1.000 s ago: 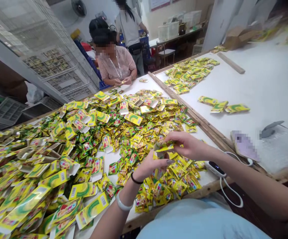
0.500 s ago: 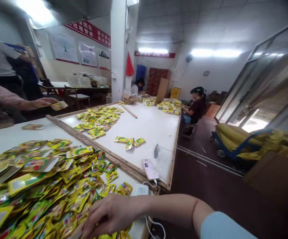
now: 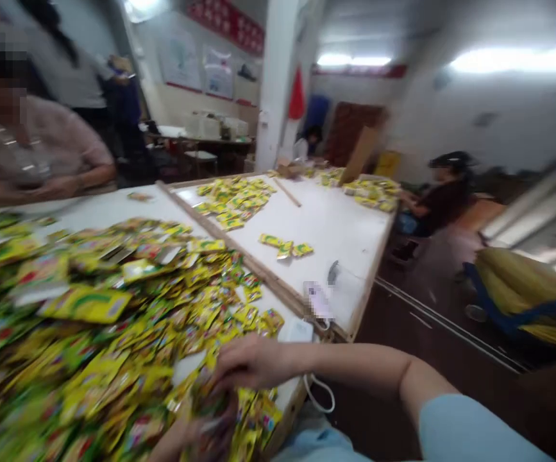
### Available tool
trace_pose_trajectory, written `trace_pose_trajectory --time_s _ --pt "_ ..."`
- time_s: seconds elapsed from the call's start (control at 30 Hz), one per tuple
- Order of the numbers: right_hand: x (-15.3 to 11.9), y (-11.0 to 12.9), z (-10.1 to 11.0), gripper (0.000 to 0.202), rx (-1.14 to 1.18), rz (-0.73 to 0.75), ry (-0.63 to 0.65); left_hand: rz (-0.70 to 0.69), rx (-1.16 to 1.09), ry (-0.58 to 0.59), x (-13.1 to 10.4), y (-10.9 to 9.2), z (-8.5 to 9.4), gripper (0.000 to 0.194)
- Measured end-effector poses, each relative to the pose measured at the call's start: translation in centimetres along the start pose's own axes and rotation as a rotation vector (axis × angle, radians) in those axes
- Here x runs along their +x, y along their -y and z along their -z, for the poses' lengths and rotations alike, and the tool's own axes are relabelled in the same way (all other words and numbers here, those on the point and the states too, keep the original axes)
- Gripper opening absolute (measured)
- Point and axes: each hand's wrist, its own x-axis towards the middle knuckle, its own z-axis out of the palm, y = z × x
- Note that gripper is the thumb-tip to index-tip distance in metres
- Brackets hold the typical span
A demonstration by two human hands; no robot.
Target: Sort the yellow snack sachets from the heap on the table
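Note:
My right hand (image 3: 249,362) reaches in from the right, with its fingers bent down and pressed together on a small shiny packet that they mostly cover. Just below it, at the bottom edge, my left hand (image 3: 181,439) is blurred; its fingers look curled around something I cannot make out. Both hands are close together over a wide heap of small yellow and green packets (image 3: 157,333) on the white table. Larger flat yellow packs (image 3: 88,304) lie on top of the heap at the left.
A wooden strip (image 3: 258,269) divides the tabletop. Beyond it lie a phone (image 3: 317,300), a small dark round object (image 3: 333,273) and more yellow packs (image 3: 239,200). A white device (image 3: 295,332) with a cable sits near my right wrist. A person (image 3: 42,147) sits at the left.
My view has swung left and down. My left hand has come further into view, beside the right hand. The person at left has drawn their hand with a pack back towards their body.

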Motion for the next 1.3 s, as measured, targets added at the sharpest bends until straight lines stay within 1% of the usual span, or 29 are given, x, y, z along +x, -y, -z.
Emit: trace_pose_trajectory --time_s 0.03,0.07,0.1,0.13,0.17,0.23,0.3,0.37,0.43,0.47,0.53,0.6,0.63,0.67,0.7,0.73,0.77,0.8,0.83,0.87,0.9,0.93,0.97,1.0,1.07,1.13,1.17,1.23,1.3 --pt "-0.2 0.2 0.0 0.009 0.022 -0.028 -0.081 0.04 -0.062 0.007 -1.8 -0.6 0.4 0.042" --pt "-0.3 0.3 -0.1 0.011 0.06 -0.061 -0.14 0.14 -0.197 0.165 -3.3 -1.3 0.5 0.041" --pt "-0.4 0.4 -0.2 0.011 0.107 -0.098 -0.184 0.182 -0.329 0.3 -4.4 -1.9 0.5 0.04" --pt "-0.5 0.4 -0.3 0.013 0.169 -0.154 -0.224 0.189 -0.411 0.361 -5.2 -2.6 0.4 0.037" --pt "-0.6 0.4 -0.4 0.015 0.254 -0.231 -0.236 0.175 -0.467 0.387 -5.6 -3.2 0.2 0.034" --pt "-0.9 0.6 -0.3 0.02 0.415 -0.362 -0.199 0.172 -0.549 0.348 -5.7 -4.1 -0.2 0.031" --pt "-1.1 1.1 0.0 0.025 0.523 -0.444 -0.051 0.185 -0.554 0.308 -5.6 -4.7 -0.4 0.029" --pt "-1.3 1.8 0.4 0.032 0.542 -0.463 0.126 0.187 -0.501 0.278 -5.6 -4.8 -0.5 0.028" --pt "-1.3 2.4 0.4 0.033 0.485 -0.415 0.239 0.158 -0.395 0.235 -5.7 -4.4 -0.7 0.035" --pt "-1.3 2.6 0.4 0.031 0.436 -0.362 0.265 0.14 -0.325 0.219 -5.7 -4.1 -0.8 0.044" --pt "-1.4 2.8 0.5 0.028 0.337 -0.245 0.305 0.104 -0.173 0.187 -5.5 -3.3 -1.2 0.065" --pt "-1.9 2.3 1.4 0.029 0.259 -0.19 0.302 0.014 -0.047 0.083 -5.3 -2.9 -1.5 0.074" --pt "-2.4 1.7 2.2 0.029 0.206 -0.204 0.24 -0.063 0.009 -0.016 -5.3 -2.9 -1.4 0.072" --pt "-2.9 0.8 3.3 0.028 0.119 -0.245 0.125 -0.156 0.078 -0.147 -5.5 -3.0 -1.2 0.067" --pt "-3.5 -0.3 4.4 0.027 -0.007 -0.305 -0.04 -0.253 0.181 -0.296 -5.8 -3.3 -0.8 0.059" --pt "-4.0 -1.5 5.6 0.025 -0.194 -0.379 -0.262 -0.337 0.326 -0.438 -6.4 -3.6 -0.2 0.052" --pt "-4.5 -2.8 6.6 0.023 -0.423 -0.462 -0.459 -0.389 0.511 -0.555 -7.1 -3.8 0.6 0.045" --pt "-4.7 -3.9 7.2 0.024 -0.608 -0.52 -0.582 -0.402 0.721 -0.647 -7.8 -3.8 1.4 0.04" --pt "-4.8 -4.8 7.2 0.026 -0.717 -0.544 -0.643 -0.381 0.928 -0.719 -8.6 -3.6 2.2 0.037" --pt "-4.6 -5.5 6.7 0.027 -0.766 -0.543 -0.651 -0.331 1.11 -0.783 -9.2 -3.2 2.9 0.038" --pt "-4.0 -5.8 5.5 0.028 -0.752 -0.521 -0.61 -0.263 1.252 -0.845 -9.7 -2.6 3.5 0.042" --pt "-3.3 -5.8 3.8 0.028 -0.701 -0.488 -0.538 -0.195 1.353 -0.909 -10.0 -1.9 3.9 0.047" --pt "-2.3 -5.6 1.7 0.028 -0.657 -0.461 -0.463 -0.143 1.419 -0.969 -10.1 -1.1 4.1 0.051" --pt "-1.2 -5.2 -0.5 0.03 -0.619 -0.452 -0.352 -0.114 1.456 -1.014 -10.1 -0.4 4.3 0.053" --pt "1.1 -4.4 -4.8 0.038 -0.562 -0.441 -0.154 -0.118 1.45 -1.051 -9.9 0.4 4.4 0.046" --pt "2.7 -3.8 -7.8 0.041 -0.506 -0.439 -0.065 -0.168 1.349 -1.043 -10.0 0.5 4.8 0.034" --pt "3.2 -3.7 -8.6 0.04 -0.479 -0.435 -0.051 -0.189 1.264 -1.037 -10.2 0.2 5.1 0.03" --pt "3.6 -3.9 -9.2 0.034 -0.421 -0.417 -0.049 -0.232 0.985 -1.052 -10.8 -0.4 5.7 0.027" --pt "3.3 -4.5 -8.7 0.027 -0.348 -0.389 -0.048 -0.272 0.598 -1.063 -11.4 -1.0 6.3 0.027"
